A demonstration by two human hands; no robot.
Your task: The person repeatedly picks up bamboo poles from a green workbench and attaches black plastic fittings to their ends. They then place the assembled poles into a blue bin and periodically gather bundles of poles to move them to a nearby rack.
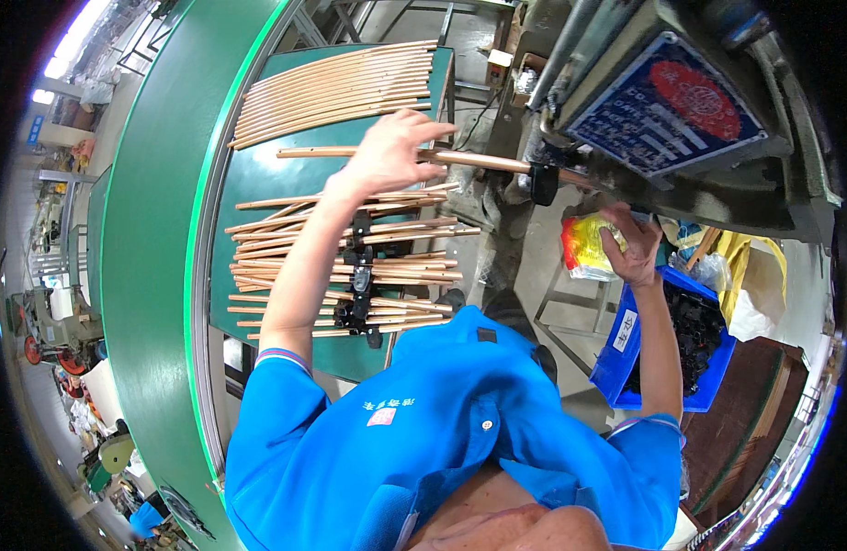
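Observation:
My left hand (391,151) grips a long copper tube (479,162) that lies level above the green table (258,179). The tube's right end meets a black fitting (544,184) on the grey machine (626,110). My right hand (631,243) is raised under the machine's lower edge, fingers curled, next to a yellow and red bag (584,246). What it holds, if anything, is hidden.
A row of copper tubes (336,87) lies at the table's far end. A nearer heap of tubes (286,248) carries black clips (359,280). A blue bin of black parts (626,354) sits at the lower right. A green conveyor (152,230) curves along the left.

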